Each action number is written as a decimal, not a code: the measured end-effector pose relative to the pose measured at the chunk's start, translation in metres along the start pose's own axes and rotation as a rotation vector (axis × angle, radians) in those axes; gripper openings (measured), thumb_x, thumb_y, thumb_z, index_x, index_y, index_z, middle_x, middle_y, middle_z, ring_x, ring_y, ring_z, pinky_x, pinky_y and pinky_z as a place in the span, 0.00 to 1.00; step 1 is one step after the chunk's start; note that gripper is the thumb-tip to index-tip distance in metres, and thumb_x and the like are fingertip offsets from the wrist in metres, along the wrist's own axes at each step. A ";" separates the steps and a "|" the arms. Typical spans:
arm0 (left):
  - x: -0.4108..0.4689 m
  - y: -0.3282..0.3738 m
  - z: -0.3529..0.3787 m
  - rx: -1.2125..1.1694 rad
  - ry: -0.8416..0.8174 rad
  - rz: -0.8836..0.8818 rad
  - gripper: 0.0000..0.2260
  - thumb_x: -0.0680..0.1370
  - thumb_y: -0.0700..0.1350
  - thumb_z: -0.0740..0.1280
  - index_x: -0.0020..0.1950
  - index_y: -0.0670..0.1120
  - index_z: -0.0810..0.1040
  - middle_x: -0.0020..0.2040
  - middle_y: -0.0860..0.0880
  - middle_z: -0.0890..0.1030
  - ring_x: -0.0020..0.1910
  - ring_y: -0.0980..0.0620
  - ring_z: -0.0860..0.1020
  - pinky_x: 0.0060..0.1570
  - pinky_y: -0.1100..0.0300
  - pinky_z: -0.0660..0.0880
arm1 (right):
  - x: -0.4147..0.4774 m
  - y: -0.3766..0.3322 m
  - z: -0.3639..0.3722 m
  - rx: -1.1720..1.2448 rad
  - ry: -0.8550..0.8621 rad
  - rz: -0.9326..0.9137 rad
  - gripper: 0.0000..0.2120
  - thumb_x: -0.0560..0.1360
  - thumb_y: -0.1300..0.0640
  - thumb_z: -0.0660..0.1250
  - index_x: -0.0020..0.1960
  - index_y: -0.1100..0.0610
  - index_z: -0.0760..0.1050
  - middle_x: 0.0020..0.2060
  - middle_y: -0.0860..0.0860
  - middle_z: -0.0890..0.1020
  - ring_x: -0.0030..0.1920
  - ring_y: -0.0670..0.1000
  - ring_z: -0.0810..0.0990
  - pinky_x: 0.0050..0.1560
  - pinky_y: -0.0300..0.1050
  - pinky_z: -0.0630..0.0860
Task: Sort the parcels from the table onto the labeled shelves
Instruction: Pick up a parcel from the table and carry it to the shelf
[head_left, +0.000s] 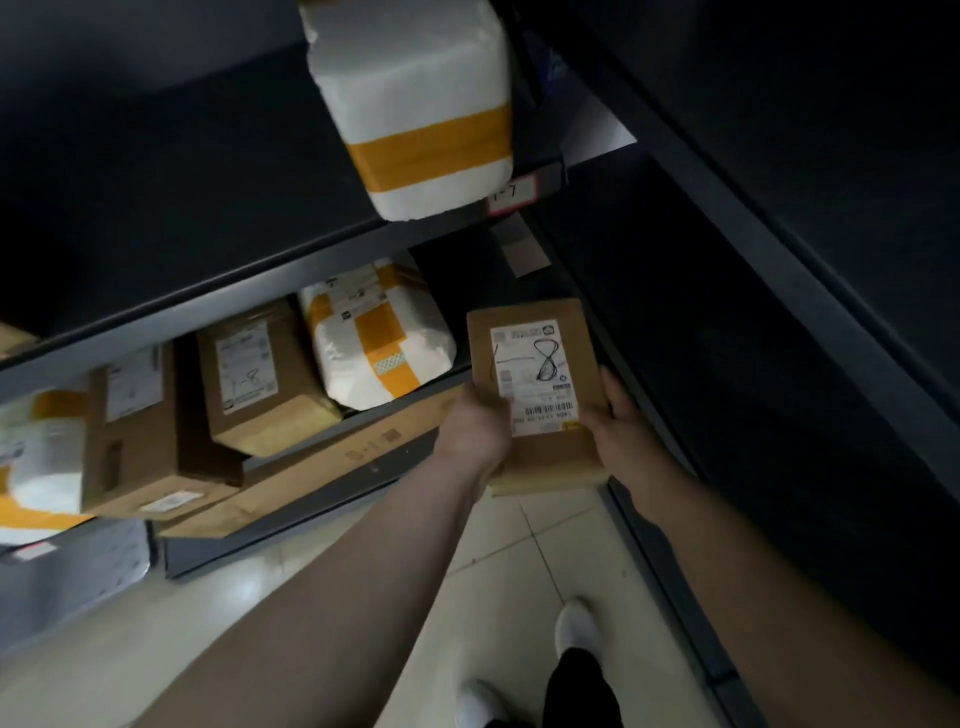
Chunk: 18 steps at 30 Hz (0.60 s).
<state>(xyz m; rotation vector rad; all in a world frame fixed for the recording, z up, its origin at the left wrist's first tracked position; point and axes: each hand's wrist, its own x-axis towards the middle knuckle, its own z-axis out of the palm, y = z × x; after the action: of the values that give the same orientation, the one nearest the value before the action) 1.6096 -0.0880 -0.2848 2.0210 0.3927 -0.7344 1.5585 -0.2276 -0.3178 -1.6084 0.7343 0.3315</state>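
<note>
A flat brown cardboard parcel (537, 395) with a white label marked with a handwritten 8 is held out in front of the lower shelf (363, 415). My left hand (478, 431) grips its left edge and my right hand (621, 421) grips its right edge. The parcel hangs at the right end of the lower shelf, beside a white parcel with orange tape (374, 332). Its far end is level with the shelf front.
The lower shelf holds two brown boxes (260, 374) (140, 431) and another white parcel (36, 457). A long flat carton (322, 467) leans below. A large white taped parcel (415, 109) sits on the upper shelf by a label (511, 195). Dark shelving (779, 312) stands right; my shoe (576, 629) is on the tiled floor.
</note>
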 end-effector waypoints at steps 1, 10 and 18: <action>0.015 0.005 -0.002 0.035 0.036 0.030 0.18 0.76 0.54 0.57 0.64 0.52 0.71 0.56 0.50 0.81 0.53 0.44 0.79 0.54 0.52 0.76 | 0.016 -0.008 0.000 0.001 -0.004 -0.026 0.26 0.83 0.55 0.55 0.78 0.41 0.52 0.67 0.46 0.72 0.60 0.49 0.74 0.53 0.47 0.70; 0.107 -0.010 0.007 0.968 0.158 0.340 0.34 0.79 0.43 0.65 0.80 0.45 0.50 0.80 0.46 0.48 0.72 0.43 0.61 0.67 0.51 0.68 | 0.137 -0.026 0.023 -0.701 -0.165 -0.418 0.36 0.76 0.54 0.69 0.78 0.48 0.54 0.78 0.50 0.44 0.78 0.53 0.48 0.76 0.54 0.56; 0.142 0.009 -0.011 1.301 0.207 0.405 0.33 0.82 0.45 0.59 0.80 0.42 0.42 0.80 0.43 0.45 0.79 0.45 0.46 0.77 0.48 0.50 | 0.156 -0.058 0.034 -1.197 0.031 -0.567 0.26 0.81 0.50 0.60 0.77 0.48 0.58 0.76 0.51 0.56 0.72 0.58 0.58 0.69 0.54 0.65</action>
<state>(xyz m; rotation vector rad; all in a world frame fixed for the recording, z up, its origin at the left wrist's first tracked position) 1.7274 -0.0847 -0.3648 3.2452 -0.5535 -0.5418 1.7195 -0.2350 -0.3723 -2.8512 -0.0102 0.3404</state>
